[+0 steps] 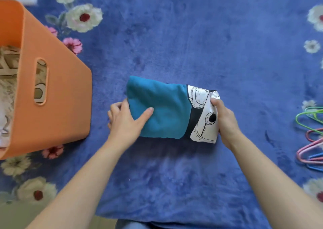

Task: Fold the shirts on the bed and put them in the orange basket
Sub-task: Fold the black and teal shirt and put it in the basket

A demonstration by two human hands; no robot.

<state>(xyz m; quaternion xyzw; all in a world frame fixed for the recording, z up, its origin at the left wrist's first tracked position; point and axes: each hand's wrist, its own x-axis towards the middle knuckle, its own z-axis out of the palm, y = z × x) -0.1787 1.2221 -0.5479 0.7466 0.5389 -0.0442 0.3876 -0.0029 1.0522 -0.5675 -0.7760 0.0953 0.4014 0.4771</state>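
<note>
Folded shirt lies mid-bed on the blue flowered blanket, long axis left-right. It is mostly teal, with a white-and-black print panel at the right end.

Left hand is at the shirt's left end. Its thumb lies on top of the teal cloth and its fingers sit at the edge, partly hidden by the fabric. Grip: pinching the left end.

Right hand is at the right end. Its thumb presses on the white print and the rest of the fingers are tucked out of view beside or under the fold. Grip: grasping the right end.

The shirt looks to be resting on the blanket; can't tell if it's lifted at all.

Orange basket stands on the bed to the left, near the shirt but apart from it. Folded beige-and-white clothes are inside, also visible through the handle slot.

Coloured hangers are piled at the right edge, well apart from the shirt.
</note>
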